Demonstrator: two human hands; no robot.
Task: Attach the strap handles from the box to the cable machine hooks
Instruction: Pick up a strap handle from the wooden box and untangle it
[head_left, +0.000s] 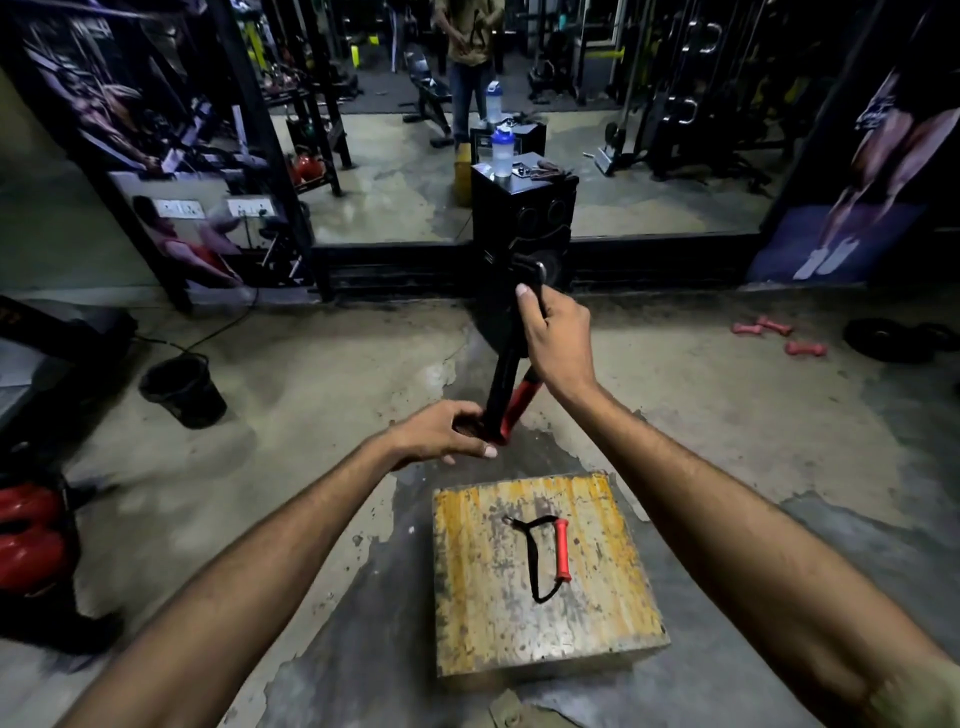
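Observation:
I hold one strap handle (511, 382) up in front of me, its black strap pulled taut and its red grip at the bottom. My left hand (441, 431) is closed around the lower end by the red grip. My right hand (558, 338) pinches the strap's upper end, where a metal ring (540, 270) shows. A second strap handle (545, 553), black strap with red grip, lies on top of the worn yellow box (597, 613) on the floor below my arms. No cable machine hook is plainly visible.
A black speaker (524, 218) with a shaker bottle (502, 152) on top stands ahead against a wall mirror. A black bucket (182, 389) sits at left, red kettlebells (31, 530) at far left, pink dumbbells (779, 338) and weight plates (893, 340) at right.

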